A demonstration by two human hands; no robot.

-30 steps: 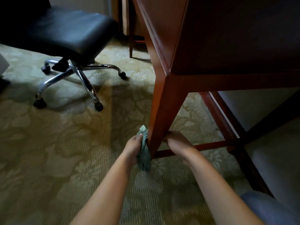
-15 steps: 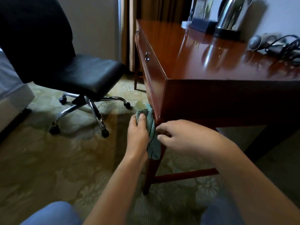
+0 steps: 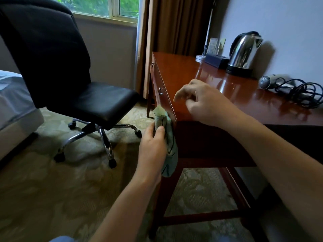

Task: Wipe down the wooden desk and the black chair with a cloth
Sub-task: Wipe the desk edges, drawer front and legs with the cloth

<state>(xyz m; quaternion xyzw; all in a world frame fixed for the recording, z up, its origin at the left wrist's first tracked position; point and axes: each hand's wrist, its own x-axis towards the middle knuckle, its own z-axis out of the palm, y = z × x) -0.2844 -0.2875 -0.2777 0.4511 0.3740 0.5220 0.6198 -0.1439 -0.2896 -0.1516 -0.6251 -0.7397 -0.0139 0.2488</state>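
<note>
While your left hand (image 3: 151, 147) grips the green cloth (image 3: 168, 142), thumb and fingers curled round its upper part, the cloth lies pressed against the near corner of the wooden bench (image 3: 195, 81), just below the top edge. Its lower end hangs down beside the bench leg (image 3: 167, 193). Your right hand (image 3: 202, 103) is over the bench top near that same corner, fingers loosely curled and holding nothing; whether it touches the surface you cannot tell from this view. The two hands are apart, the left lower and to the outside of the corner, the right above and over the top.

The black chair (image 3: 83, 95) stands on the patterned carpet (image 3: 52, 189) to the left of the bench, well apart from both hands, its seat facing toward the bench and its chrome wheeled base (image 3: 97, 137) visible beneath.

At the far right of the bench top, against the wall: a steel kettle (image 3: 244, 51) on its dark base, a dark tray (image 3: 216, 61) just beside it holding small packets, and a hair dryer (image 3: 269, 82) with a coiled black cord (image 3: 300, 91) nearer the right edge. Two drawer knobs (image 3: 160, 91) show on the bench front. A bed corner (image 3: 12, 95) sits at the left edge; a window (image 3: 104, 6) and brown curtain (image 3: 167, 25) lie behind.
</note>
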